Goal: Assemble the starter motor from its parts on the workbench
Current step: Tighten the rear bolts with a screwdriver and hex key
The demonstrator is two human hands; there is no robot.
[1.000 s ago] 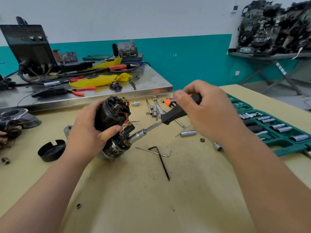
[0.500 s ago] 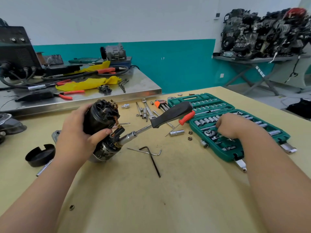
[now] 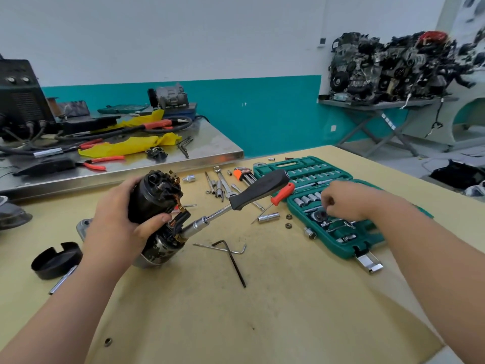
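Two hands appear in the head view, over a tan workbench [image 3: 262, 324].

1. Containers. An open green socket case [image 3: 338, 252] lies at 3 o'clock from the starter motor [image 3: 154, 203], both halves flat on the bench. Rows of chrome sockets sit in its moulded slots, and longer chrome pieces lie in the near half. A black cap [image 3: 56, 260] sits open side up at 8 o'clock from the motor.

2. Starter motor. It stands at the left centre of the bench, with its lower end resting on the surface. The long axis runs nearly upright, leaning slightly. The brush end points up toward 12 o'clock. A socket driver [image 3: 259, 190] is seated in the motor's right side. Its shaft and black handle rise toward 2 o'clock, with neither hand on them.

3. Hands. The left hand [image 3: 115, 227] wraps the dark motor body, fingers curled behind it and thumb pressed across the front. The right hand [image 3: 343, 203] hangs over the near half of the case, fingers bent downward and close together at a dark round piece. Whether they pinch it cannot be told.

4. Loose items. A black hex key [image 3: 236, 264] lies at 5 o'clock from the motor, and a loose socket [image 3: 269, 217] lies between the motor and the case.
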